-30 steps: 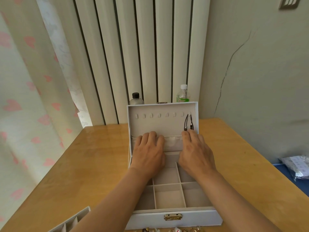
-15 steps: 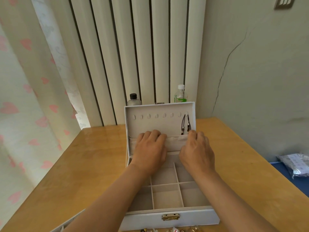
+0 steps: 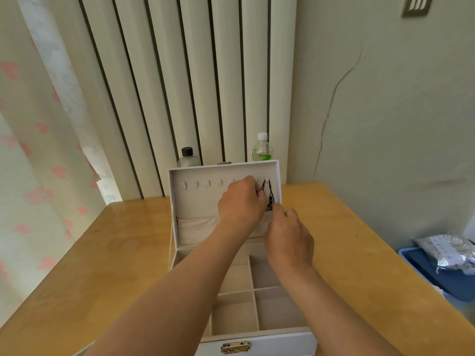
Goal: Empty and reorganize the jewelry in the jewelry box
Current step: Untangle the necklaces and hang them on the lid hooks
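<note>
A white jewelry box (image 3: pixel 257 337) stands open on the wooden table, its lid (image 3: pixel 195 201) upright with a row of small hooks and a fabric pocket (image 3: pixel 198 228) below them. A black cord necklace (image 3: pixel 270 195) hangs from the hooks at the lid's right end. My left hand (image 3: pixel 241 201) is raised against the lid with its fingers pinched on the cord near the hooks. My right hand (image 3: pixel 289 236) is just below, fingertips closed at the necklace's lower end. The box's beige compartments (image 3: pixel 236 317) that show hold nothing.
Two plastic bottles (image 3: pixel 189 158) (image 3: pixel 262 149) stand behind the lid against the striped wall. A blue bin (image 3: pixel 437 278) with a plastic bag sits off the table's right edge. A curtain hangs at the left.
Both hands have left the fabric pocket and risen to the lid's right end, where they now pinch the hanging black necklace. The camera has tilted slightly.
</note>
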